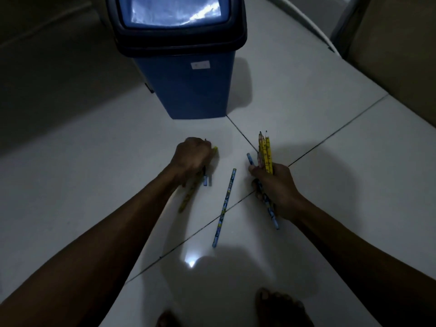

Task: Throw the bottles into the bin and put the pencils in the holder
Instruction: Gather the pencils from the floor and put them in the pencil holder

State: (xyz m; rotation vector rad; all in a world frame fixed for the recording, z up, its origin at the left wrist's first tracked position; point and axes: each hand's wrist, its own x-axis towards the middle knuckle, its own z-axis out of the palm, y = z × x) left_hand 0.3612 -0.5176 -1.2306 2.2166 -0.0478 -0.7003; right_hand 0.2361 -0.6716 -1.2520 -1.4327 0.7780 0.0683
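Note:
A blue bin with a dark swing lid stands on the white tiled floor at top centre. My right hand grips a bunch of pencils, mostly yellow with a blue one, tips pointing away from me. My left hand is closed low over the floor around a few pencils; a yellow pencil and blue ends stick out under it. One blue patterned pencil lies loose on the floor between my hands. No bottle or holder shows.
A beige sofa edge fills the upper right and a dark couch side the upper left. My bare foot is at the bottom, with another toe at the lower edge. The room is dim.

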